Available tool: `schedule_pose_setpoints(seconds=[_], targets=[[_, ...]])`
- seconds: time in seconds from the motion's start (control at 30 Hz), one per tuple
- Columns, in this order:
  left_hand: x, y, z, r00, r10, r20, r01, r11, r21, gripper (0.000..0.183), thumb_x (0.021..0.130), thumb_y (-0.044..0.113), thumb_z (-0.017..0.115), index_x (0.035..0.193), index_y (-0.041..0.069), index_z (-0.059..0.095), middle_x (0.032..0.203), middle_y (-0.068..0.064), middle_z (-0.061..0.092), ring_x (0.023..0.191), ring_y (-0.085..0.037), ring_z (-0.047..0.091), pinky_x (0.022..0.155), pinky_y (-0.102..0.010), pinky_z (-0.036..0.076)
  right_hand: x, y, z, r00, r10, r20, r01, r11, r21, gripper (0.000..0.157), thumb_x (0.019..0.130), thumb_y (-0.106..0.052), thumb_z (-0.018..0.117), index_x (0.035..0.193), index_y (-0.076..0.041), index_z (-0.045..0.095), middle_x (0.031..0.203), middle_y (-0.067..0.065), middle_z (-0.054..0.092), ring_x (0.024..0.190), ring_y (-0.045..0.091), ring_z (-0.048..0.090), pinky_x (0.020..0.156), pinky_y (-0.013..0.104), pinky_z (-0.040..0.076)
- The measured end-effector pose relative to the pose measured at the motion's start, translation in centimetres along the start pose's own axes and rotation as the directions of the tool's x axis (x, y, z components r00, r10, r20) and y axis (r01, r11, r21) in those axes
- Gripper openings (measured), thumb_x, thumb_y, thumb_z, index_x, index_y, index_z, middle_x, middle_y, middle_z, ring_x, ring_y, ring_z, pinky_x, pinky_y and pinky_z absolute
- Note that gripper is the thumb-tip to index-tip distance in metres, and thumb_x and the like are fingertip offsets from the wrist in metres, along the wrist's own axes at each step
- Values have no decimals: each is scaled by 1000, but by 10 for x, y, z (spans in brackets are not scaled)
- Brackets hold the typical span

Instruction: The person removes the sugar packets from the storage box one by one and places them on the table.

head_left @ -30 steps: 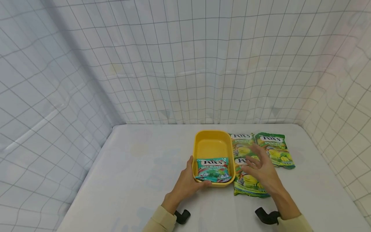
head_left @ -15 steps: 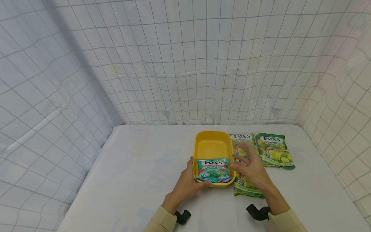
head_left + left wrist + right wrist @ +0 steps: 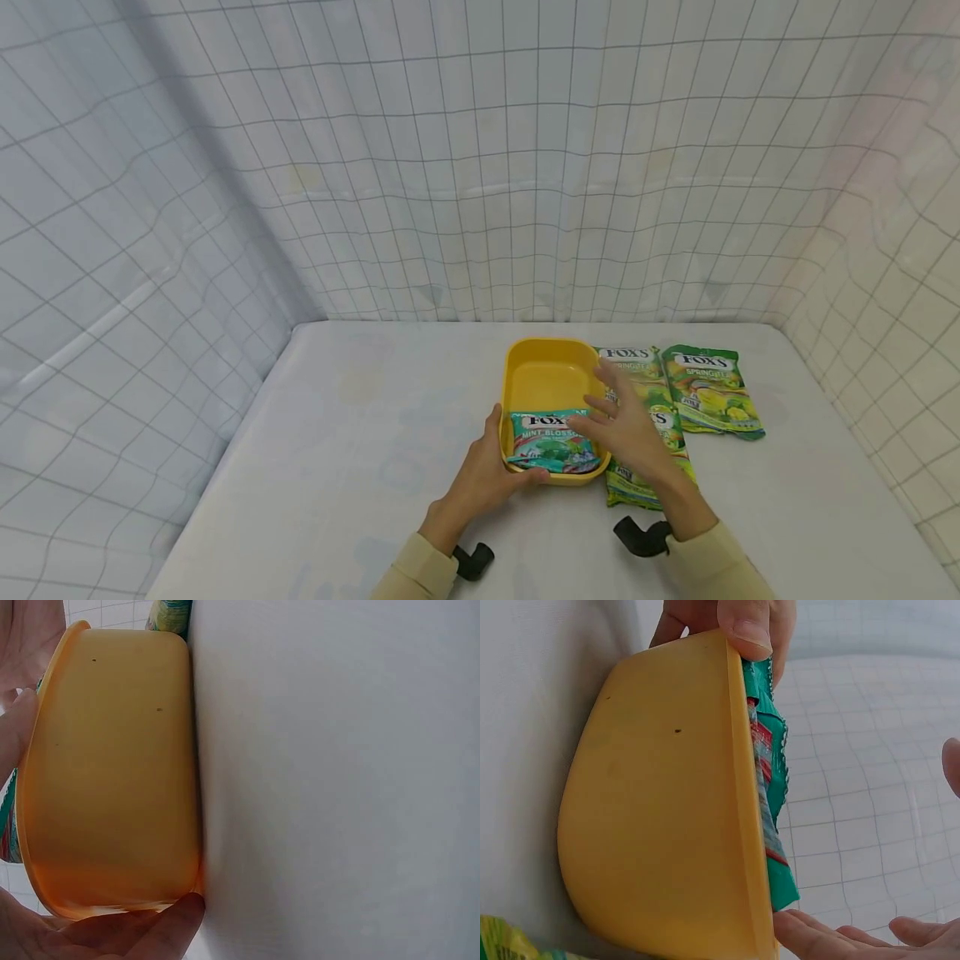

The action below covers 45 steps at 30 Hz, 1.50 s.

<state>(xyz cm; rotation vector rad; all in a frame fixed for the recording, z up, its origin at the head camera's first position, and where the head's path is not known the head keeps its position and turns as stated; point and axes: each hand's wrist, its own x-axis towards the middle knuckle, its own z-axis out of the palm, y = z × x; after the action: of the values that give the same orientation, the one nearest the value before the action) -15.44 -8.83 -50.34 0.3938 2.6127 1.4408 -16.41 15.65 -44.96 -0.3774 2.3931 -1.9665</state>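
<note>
A yellow plastic tub sits on the white table. My left hand grips its front left corner, thumb on the front rim and fingers along the left wall. A teal candy bag marked Fox's Mint Blossom lies in the tub's front half; part of it shows above the rim in the right wrist view. My right hand is over the tub's right rim with fingers spread, holding nothing. Its fingers are close to the bag's edge; whether they touch it I cannot tell.
Green candy bags lie right of the tub: one at the back right, one behind my right hand, and one in front, partly covered by that hand. White gridded cloth walls surround the table's back and sides.
My right hand has moved left, from above the green bags to over the tub's right rim and the teal bag's edge. The left hand and the tub have stayed about where they were.
</note>
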Motion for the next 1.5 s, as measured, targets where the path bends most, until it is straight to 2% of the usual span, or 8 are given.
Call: schedule_pose_setpoints(seconds=[0.2, 0.43, 0.57, 0.8, 0.97, 1.13, 1.3, 1.5], targets=[[0, 0, 1, 1000, -4, -6, 5, 1000, 17, 126, 78, 57, 83, 163, 4, 7, 122, -5, 64, 102, -15, 62, 102, -46, 48, 2, -1, 9, 996, 84, 21, -84, 996, -4, 106, 92, -25, 80, 165, -20, 3, 167, 20, 10, 141, 52, 35, 93, 51, 54], [0, 1, 1, 1000, -12, -6, 12, 1000, 22, 126, 78, 56, 84, 162, 2, 7, 120, -5, 64, 100, -15, 62, 100, -46, 48, 3, -1, 18, 983, 183, 10, -181, 976, -124, 108, 90, -37, 81, 164, -10, 7, 167, 21, 10, 141, 52, 34, 103, 61, 43], [0, 1, 1, 1000, -30, -1, 30, 999, 23, 127, 78, 58, 83, 163, 3, 7, 121, -5, 64, 99, -14, 62, 100, -45, 48, 4, 2, 23, 980, 199, 0, -196, 966, -170, 106, 90, -31, 81, 164, -10, 8, 166, 22, 12, 141, 52, 35, 104, 63, 41], [-1, 0, 1, 1000, -14, -7, 14, 1000, 27, 126, 79, 57, 83, 162, 0, 7, 117, -6, 65, 96, -14, 62, 97, -46, 50, 9, 6, 32, 979, 205, -1, -198, 945, -260, 103, 91, -23, 80, 163, -7, 9, 158, 27, 29, 134, 46, 45, 107, 64, 37], [0, -1, 1, 1000, -5, -2, 5, 1000, 24, 126, 80, 55, 83, 162, -1, 6, 116, -7, 64, 95, -14, 62, 96, -45, 50, 11, 6, 35, 973, 230, 3, -220, 932, -289, 104, 91, -21, 81, 163, -5, 8, 162, 25, 23, 144, 44, 32, 114, 65, 25], [1, -1, 1, 1000, -2, -3, 2, 1000, 29, 125, 80, 55, 83, 162, -1, 7, 117, -7, 64, 95, -14, 61, 97, -45, 50, 12, 5, 36, 967, 253, 13, -236, 921, -310, 105, 91, -23, 80, 163, -3, 7, 165, 26, 15, 147, 47, 24, 112, 67, 25], [1, 0, 1, 1000, 7, 0, -7, 1000, 15, 124, 81, 55, 83, 162, 0, 6, 121, -8, 64, 99, -15, 62, 98, -45, 49, 14, 5, 39, 960, 280, 11, -260, 903, -342, 105, 91, -24, 81, 162, -2, 7, 164, 27, 15, 145, 49, 26, 111, 67, 27], [1, 0, 1, 1000, -6, 1, 6, 1000, 9, 124, 80, 56, 82, 162, 1, 7, 127, -10, 62, 106, -19, 61, 102, -47, 47, 15, 5, 41, 956, 292, -24, -282, 893, -350, 106, 89, -21, 82, 162, -1, 7, 162, 29, 17, 139, 49, 36, 110, 66, 30]])
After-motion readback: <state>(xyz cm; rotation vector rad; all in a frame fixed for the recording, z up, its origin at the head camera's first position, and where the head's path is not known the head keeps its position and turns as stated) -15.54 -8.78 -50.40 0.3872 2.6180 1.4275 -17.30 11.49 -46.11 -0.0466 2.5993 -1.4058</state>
